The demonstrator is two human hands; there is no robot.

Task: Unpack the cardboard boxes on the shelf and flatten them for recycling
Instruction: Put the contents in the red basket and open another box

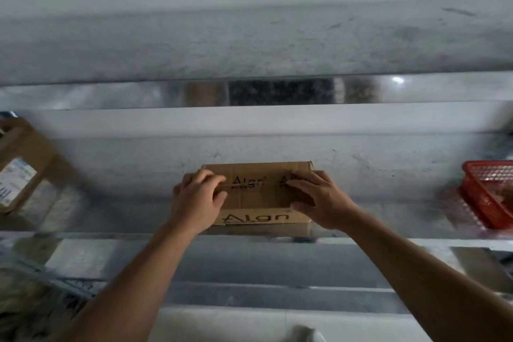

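On the metal shelf (116,216), the Algn cardboard box (258,198) sat mid-shelf, near the front edge. Your left hand (195,200) gripped its left end, fingers curled onto the top. Your right hand (322,200) gripped the right end, fingers pressed together.

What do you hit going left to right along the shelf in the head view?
Far left: labelled cardboard box → left hand → right hand → red basket. Both hands hold the Algn box mid-shelf.

Dim, flat light; edges motion-blurred, wide-angle bowing; centre sharper.
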